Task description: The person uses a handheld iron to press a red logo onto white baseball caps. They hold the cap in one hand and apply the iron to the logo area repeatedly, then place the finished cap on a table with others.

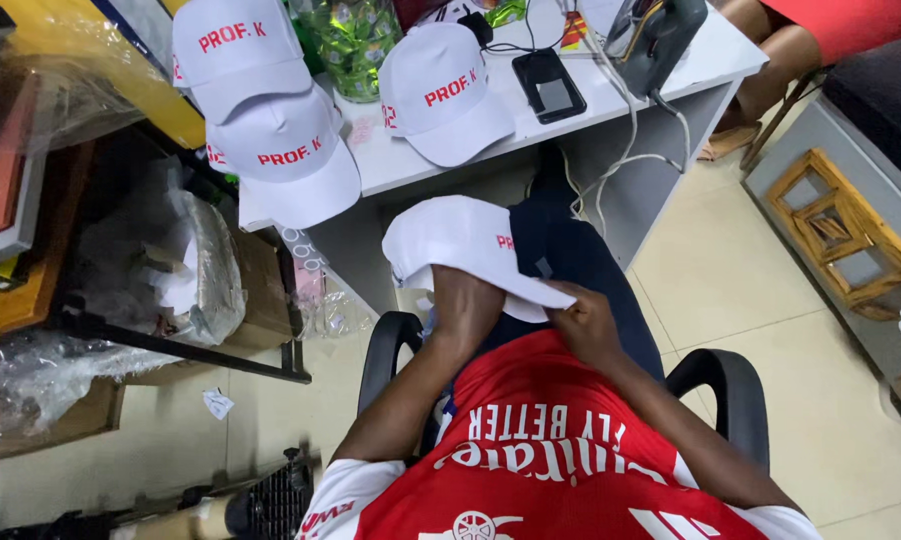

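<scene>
The white cloth cap with red lettering [465,245] lay on the lap, below the white tabletop [570,125]. The left hand [450,290] was tucked inside, grip hidden; the right hand [582,322] pinched its brim, seemingly steadying it.

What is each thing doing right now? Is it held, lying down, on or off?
White cap in lap: held, left hand inside it, hidden.
Right hand: pinching the cap's brim.
Three white caps on desk: lying flat, two overlapping.
Phone: screen dark, face up.
Wooden stool: tipped on its side.
</scene>
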